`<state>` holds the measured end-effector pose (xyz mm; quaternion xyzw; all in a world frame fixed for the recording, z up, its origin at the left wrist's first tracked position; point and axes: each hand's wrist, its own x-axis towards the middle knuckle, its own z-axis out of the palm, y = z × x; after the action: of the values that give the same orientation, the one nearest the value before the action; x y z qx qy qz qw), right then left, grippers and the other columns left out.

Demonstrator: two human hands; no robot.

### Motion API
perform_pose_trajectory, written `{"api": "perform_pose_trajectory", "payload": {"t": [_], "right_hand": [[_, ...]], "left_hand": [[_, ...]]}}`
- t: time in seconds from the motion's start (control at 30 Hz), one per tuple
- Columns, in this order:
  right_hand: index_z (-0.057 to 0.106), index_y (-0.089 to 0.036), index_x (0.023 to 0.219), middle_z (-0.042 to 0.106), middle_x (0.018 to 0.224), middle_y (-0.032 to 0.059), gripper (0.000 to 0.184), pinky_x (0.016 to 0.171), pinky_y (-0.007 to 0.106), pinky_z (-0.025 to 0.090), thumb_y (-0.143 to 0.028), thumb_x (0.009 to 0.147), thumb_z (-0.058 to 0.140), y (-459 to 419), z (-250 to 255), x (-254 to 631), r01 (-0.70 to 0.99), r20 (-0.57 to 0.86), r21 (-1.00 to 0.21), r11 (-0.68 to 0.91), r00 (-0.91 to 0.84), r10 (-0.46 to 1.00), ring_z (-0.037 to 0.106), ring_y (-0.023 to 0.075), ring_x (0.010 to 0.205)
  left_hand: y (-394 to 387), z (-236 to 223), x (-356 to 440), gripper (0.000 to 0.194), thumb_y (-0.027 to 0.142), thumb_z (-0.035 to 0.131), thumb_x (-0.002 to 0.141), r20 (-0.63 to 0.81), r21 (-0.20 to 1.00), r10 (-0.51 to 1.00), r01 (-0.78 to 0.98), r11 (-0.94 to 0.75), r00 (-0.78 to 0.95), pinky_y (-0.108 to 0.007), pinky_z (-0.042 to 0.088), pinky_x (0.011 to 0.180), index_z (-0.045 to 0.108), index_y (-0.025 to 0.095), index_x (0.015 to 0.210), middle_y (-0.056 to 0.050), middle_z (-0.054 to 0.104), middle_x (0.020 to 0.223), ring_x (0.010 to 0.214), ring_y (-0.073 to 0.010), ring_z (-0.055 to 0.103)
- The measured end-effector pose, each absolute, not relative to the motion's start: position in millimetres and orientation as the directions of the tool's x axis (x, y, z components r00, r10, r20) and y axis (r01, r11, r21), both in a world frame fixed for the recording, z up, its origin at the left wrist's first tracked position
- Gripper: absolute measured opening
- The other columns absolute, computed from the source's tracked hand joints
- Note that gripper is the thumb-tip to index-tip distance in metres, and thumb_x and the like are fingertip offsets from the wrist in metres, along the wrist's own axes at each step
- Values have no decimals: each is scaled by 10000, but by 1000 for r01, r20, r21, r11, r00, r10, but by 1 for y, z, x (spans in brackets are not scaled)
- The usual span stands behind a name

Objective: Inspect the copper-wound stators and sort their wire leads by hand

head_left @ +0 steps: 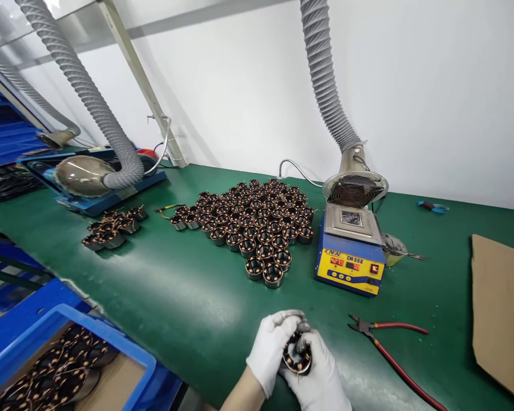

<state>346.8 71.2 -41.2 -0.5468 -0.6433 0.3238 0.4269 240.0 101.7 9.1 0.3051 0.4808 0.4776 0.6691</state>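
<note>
Both my hands wear white gloves and meet low over the near edge of the green bench [188, 308]. My left hand [270, 349] and my right hand [321, 377] are closed together around one round motor stator [297, 358] wound with copper wire. A large cluster of the same stators [251, 220] lies on the bench ahead of my hands. A smaller group of stators [111, 227] sits further left.
A blue and yellow solder pot [350, 248] with lit red digits stands right of the cluster, under a grey fume hose [325, 80]. Red-handled pliers [389, 342] lie near my right hand. Cardboard [501, 314] lies far right. A blue bin [68, 365] of stators sits lower left.
</note>
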Motion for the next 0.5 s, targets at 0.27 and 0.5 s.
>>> {"api": "perform_pose_trajectory", "payload": {"t": [0.27, 0.5], "right_hand": [[464, -234, 803, 606, 828, 37, 328, 584, 279, 487, -169, 559, 673, 72, -33, 348, 535, 383, -771, 347, -45, 922, 595, 194, 691], [476, -231, 800, 643, 803, 29, 264, 573, 270, 504, -159, 590, 620, 75, -26, 348, 544, 392, -756, 365, -70, 917, 622, 185, 657]], "left_hand": [[96, 20, 214, 354, 399, 708, 665, -336, 863, 925, -451, 227, -178, -308, 432, 911, 638, 191, 943, -62, 701, 907, 956, -208, 608], [108, 33, 216, 176, 236, 534, 688, -293, 935, 946, 248, 252, 141, -311, 451, 744, 679, 163, 620, -21, 673, 667, 702, -204, 589]]}}
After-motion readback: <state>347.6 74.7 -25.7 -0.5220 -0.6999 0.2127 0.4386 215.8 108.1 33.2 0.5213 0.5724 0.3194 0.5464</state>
